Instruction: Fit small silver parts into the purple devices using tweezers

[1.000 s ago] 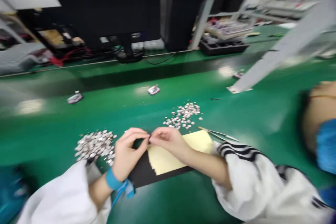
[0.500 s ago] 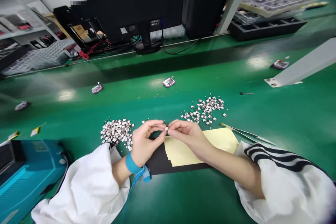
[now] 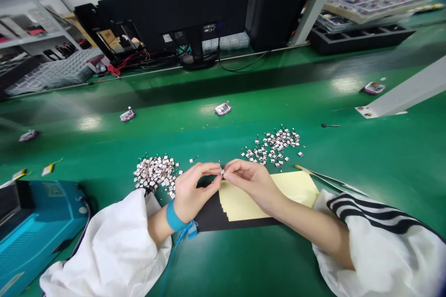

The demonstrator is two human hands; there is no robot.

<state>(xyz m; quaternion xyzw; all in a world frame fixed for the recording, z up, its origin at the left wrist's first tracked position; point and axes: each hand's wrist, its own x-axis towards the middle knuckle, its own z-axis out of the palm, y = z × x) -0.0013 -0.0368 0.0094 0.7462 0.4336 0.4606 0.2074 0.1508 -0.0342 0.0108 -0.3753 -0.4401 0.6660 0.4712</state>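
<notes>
A tiny white square part with a short dark lead (image 3: 222, 172) is pinched between the fingertips of both hands. My left hand (image 3: 195, 189), with a blue wrist strap (image 3: 173, 216) behind it, grips it from the left. My right hand (image 3: 253, 183) meets it from the right, thumb and forefinger closed. Beneath the hands lie yellow sheets (image 3: 240, 206) on a black mat (image 3: 210, 216). A dense heap of similar small parts (image 3: 155, 172) sits left of my left hand. Beyond my right hand is a looser pile of them (image 3: 278, 144).
Tweezers (image 3: 334, 179) lie right of the yellow sheets. A teal machine (image 3: 38, 227) stands at the left. Small cased devices, one in the middle (image 3: 223, 109), sit farther back. A monitor (image 3: 181, 0) stands behind, and a white post (image 3: 407, 88) rises at the right.
The view has shifted slightly. Both hands keep nearly the same pose, with the small part still between their fingertips.
</notes>
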